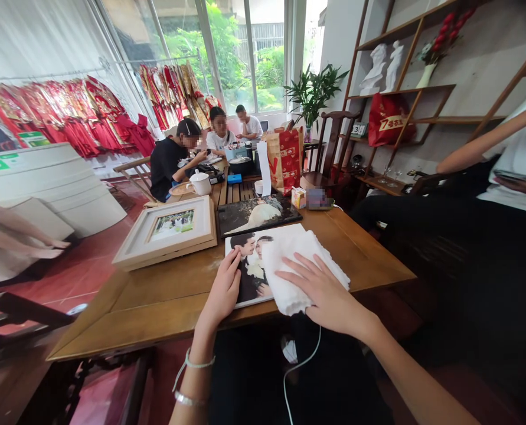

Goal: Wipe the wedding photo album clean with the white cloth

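Observation:
A photo panel showing a couple lies flat near the front edge of the wooden table. My left hand is at its left edge, fingers closed against the side and holding it. Across the panel's right half is spread a folded white cloth. My right hand lies on this cloth with the fingers apart and flat, pressing on it. The cloth hides the right part of the picture. Just behind the panel lies a dark-edged wedding photo panel.
A stack of light wooden picture frames sits to the left on the table. Farther back are a white mug, a red paper bag and a small tissue box. Several people sit around. A white cable hangs below.

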`<action>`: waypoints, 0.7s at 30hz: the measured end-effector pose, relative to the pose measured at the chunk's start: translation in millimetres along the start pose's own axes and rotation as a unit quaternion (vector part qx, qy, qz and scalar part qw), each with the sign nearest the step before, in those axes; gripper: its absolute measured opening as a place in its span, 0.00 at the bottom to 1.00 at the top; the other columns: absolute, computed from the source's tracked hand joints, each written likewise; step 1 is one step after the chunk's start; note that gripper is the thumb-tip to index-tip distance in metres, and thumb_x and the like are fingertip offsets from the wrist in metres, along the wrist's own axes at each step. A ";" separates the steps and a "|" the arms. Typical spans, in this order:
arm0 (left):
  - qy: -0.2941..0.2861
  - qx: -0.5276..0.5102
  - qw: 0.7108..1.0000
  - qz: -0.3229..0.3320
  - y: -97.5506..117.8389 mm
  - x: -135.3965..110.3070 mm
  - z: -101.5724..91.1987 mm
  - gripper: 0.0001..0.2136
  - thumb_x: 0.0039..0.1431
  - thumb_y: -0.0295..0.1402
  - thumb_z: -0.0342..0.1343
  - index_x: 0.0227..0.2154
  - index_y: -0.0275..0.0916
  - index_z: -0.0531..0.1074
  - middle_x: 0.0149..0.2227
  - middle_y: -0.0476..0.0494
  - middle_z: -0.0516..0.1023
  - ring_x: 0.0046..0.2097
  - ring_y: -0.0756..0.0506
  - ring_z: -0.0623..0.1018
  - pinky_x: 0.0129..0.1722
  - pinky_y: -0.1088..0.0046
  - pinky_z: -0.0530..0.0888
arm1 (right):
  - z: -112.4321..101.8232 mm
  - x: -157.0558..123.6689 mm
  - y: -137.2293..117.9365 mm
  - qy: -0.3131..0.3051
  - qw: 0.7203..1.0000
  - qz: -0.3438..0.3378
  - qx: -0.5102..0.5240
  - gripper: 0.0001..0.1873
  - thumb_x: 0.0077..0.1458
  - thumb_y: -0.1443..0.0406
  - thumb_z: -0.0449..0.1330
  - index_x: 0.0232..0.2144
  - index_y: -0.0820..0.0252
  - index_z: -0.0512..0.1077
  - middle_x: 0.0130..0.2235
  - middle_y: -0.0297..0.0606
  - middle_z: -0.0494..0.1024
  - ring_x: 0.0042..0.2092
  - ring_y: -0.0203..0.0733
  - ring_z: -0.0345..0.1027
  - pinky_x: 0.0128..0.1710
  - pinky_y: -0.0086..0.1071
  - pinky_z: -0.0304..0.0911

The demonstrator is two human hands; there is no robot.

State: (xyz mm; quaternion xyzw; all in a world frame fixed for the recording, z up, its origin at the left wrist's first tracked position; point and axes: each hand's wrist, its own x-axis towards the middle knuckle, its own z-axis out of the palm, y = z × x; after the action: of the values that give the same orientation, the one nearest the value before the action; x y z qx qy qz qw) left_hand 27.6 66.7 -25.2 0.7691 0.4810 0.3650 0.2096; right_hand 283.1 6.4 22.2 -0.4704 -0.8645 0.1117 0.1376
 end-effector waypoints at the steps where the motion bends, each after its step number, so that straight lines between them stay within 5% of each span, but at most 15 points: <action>1: -0.001 0.001 1.000 -0.002 0.0 0.1 -0.2 0.22 0.65 0.31 0.39 0.61 0.38 0.59 0.66 0.38 0.55 0.66 0.42 0.55 0.66 0.55 0.49 | -1.3 0.9 1.0 -0.004 1.000 0.001 0.005 0.45 0.37 0.74 0.51 0.61 0.48 0.57 0.67 0.31 0.51 0.68 0.46 0.34 0.64 0.53 0.29; 14: -0.004 -0.001 1.000 0.013 -3.0 0.2 -2.6 0.22 0.65 0.31 0.40 0.61 0.40 0.59 0.66 0.39 0.55 0.66 0.43 0.55 0.66 0.55 0.49 | -13.6 101.2 52.6 -0.031 0.997 0.061 -0.024 0.35 0.51 0.65 0.55 0.62 0.53 0.56 0.67 0.38 0.51 0.67 0.54 0.37 0.63 0.57 0.34; 21: -0.005 -0.001 1.000 0.012 -1.6 -0.4 -3.6 0.22 0.65 0.32 0.40 0.61 0.40 0.58 0.66 0.39 0.55 0.67 0.43 0.54 0.66 0.55 0.48 | -10.4 111.6 58.5 -0.002 0.996 0.081 -0.038 0.35 0.51 0.69 0.53 0.62 0.53 0.56 0.67 0.37 0.52 0.67 0.51 0.38 0.63 0.55 0.32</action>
State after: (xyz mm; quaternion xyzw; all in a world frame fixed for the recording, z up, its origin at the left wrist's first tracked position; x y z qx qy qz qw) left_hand 23.8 67.0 -24.0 0.7764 0.4708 0.3637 0.2082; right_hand 274.4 132.4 27.9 -0.5435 -0.8275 0.0905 0.1081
